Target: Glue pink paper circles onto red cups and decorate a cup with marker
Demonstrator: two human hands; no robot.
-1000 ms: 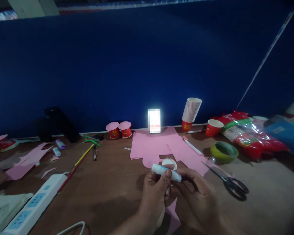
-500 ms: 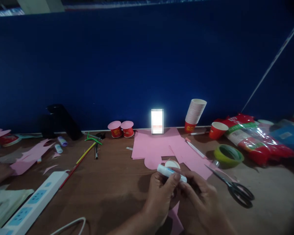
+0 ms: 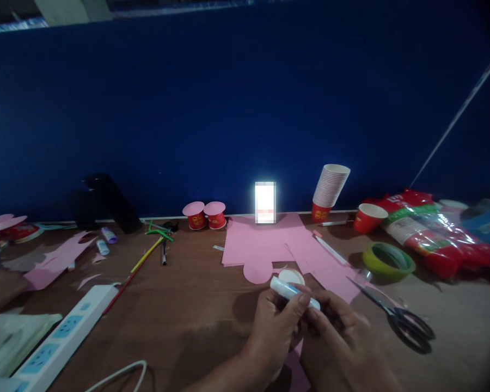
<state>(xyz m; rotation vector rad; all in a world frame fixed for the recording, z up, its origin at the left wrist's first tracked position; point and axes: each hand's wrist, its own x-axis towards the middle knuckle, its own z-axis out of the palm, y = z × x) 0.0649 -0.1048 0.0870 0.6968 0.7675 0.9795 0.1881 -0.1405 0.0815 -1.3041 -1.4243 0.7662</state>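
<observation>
Two hands, one white tube [image 3: 283, 288].
Left hand [image 3: 274, 333] gripping it — right hand [image 3: 346, 333] curled at lower end, can't tell grip.

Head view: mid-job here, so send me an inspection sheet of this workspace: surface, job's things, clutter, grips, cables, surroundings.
Surface: brown table, bare patches among the items.
Job's things: white tube, held tilted above the table; pink paper, flat beyond it.
Clutter: scissors, tape, red cup and red bag on the right; cup stack near the wall.
Grips: left grip closed on the white tube; right grip at the tube's right end, its hold unclear.
Cables: white cable looped at the near edge, right of the power strip; ends not seen.
Surroundings: blue wall behind; another person's hand far left.
</observation>
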